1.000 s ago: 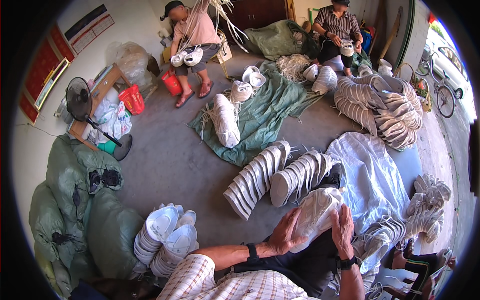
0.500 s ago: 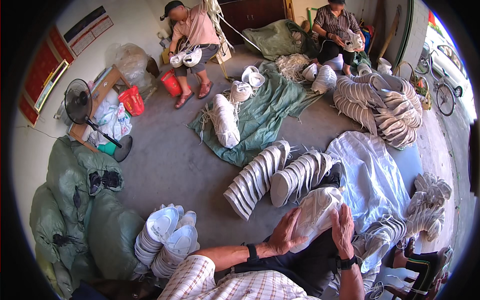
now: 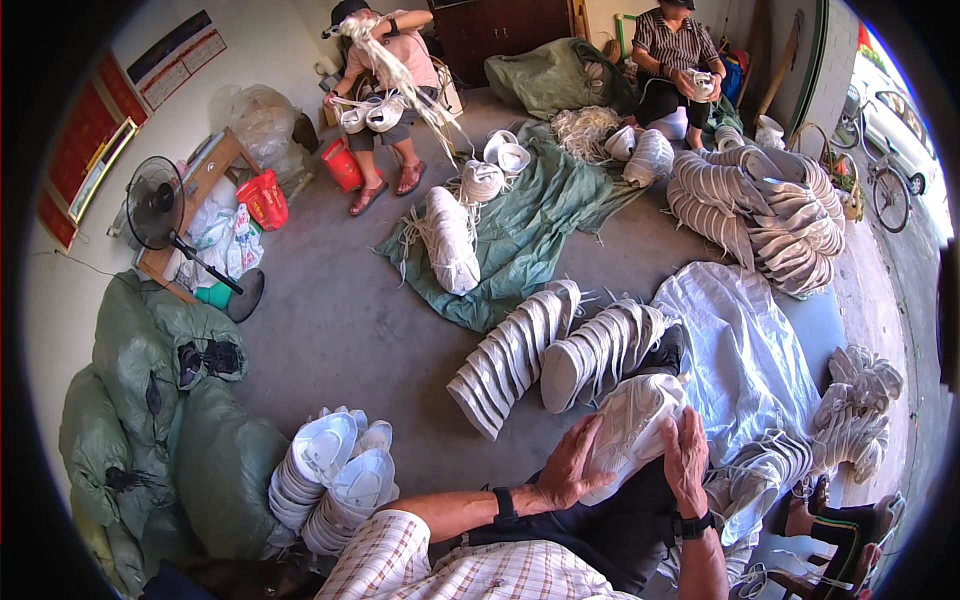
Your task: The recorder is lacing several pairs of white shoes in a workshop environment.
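Note:
A white shoe upper rests over my lap, held from both sides. Against its left side presses my left hand, fingers stretched along the fabric. My right hand grips the opposite side, its fingers pointing up near the edge. Just beyond the shoe upper lie two long nested rows of similar pieces, the left row and the right row. A dark shoe shows partly behind the right row. The underside of the held piece is hidden.
White sole-shaped stacks stand at lower left beside green sacks. A floor fan is further back. White sheeting and a large heap of uppers lie to the right. Two people sit beyond a green tarp.
My hands and the shoe upper look unmoved. The seated person at far left has raised an arm, pulling out a bundle of white laces. The other person's hands have lowered slightly.

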A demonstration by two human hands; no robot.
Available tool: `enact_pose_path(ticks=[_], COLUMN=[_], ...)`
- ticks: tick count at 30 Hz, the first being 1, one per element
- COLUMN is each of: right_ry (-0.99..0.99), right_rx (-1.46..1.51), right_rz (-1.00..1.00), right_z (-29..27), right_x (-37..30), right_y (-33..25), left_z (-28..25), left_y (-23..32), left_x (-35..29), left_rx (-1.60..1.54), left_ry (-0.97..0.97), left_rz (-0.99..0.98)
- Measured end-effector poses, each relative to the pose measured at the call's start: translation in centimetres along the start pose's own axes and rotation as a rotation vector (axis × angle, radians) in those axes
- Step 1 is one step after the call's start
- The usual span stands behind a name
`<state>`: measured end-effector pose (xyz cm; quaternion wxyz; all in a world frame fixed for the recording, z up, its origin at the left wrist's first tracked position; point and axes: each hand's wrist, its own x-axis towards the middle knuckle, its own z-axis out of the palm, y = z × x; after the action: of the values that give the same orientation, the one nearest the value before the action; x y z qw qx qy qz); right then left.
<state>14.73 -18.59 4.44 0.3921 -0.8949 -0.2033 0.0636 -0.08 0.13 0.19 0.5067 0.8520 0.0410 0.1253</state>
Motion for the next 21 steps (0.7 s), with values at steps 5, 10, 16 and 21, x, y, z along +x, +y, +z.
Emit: enact_pose_path(ticks=[5, 10, 16, 21], right_ry=[-0.001, -0.005, 0.001, -0.003], right_rx=[0.003, 0.000, 0.002, -0.003], right_rz=[-0.004, -0.009, -0.015, -0.014], right_z=[-0.02, -0.07, -0.09, -0.03], right_x=[0.04, 0.02, -0.01, 0.03], right_y=[0.03, 0.03, -0.11, 0.12], left_z=[-0.01, 0.02, 0.02, 0.07], left_y=[0.05, 0.05, 0.03, -0.07], left_x=[0.07, 0.11, 0.10, 0.05], left_rx=[-0.001, 0.006, -0.004, -0.001], left_ry=[0.002, -0.001, 0.000, 0.000], left_rz=[0.003, 0.002, 0.004, 0.002])
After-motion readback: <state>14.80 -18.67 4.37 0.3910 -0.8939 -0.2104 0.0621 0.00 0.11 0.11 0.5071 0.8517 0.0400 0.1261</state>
